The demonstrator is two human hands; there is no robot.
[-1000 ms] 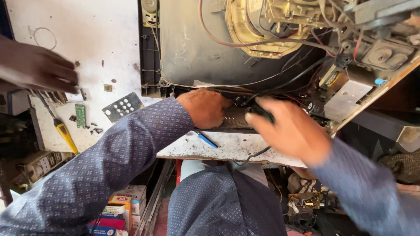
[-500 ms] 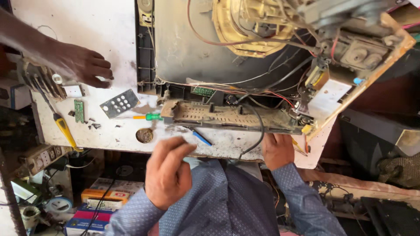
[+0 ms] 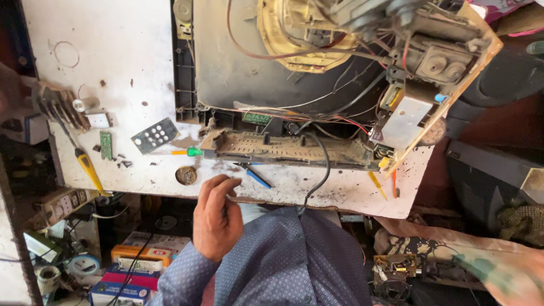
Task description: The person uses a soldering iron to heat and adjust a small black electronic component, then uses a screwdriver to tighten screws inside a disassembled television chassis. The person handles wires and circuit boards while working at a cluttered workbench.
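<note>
- My left hand (image 3: 217,218) hangs just off the near edge of the bench (image 3: 113,73), fingers loosely curled and a little apart, holding nothing. My right hand is out of view, so I cannot tell its state.
- Nearest my fingertips lie a blue pen (image 3: 256,177) and, to its left, a small round brass part (image 3: 186,175); I would keep my reach over both so neither gets knocked off the edge.
- Just beyond sits the long board (image 3: 283,148), lying flat across the bench at the foot of the open TV chassis (image 3: 272,73). I judge it is best gripped by its long edges, not its components.
- A green-handled screwdriver (image 3: 184,152) points at the board's left end, handy for that side.
- A black cable (image 3: 322,170) loops from the board down over the near edge; I should mind it does not snag.
- Far left, a keypad (image 3: 155,135) and a yellow screwdriver (image 3: 88,170) lie well apart.
</note>
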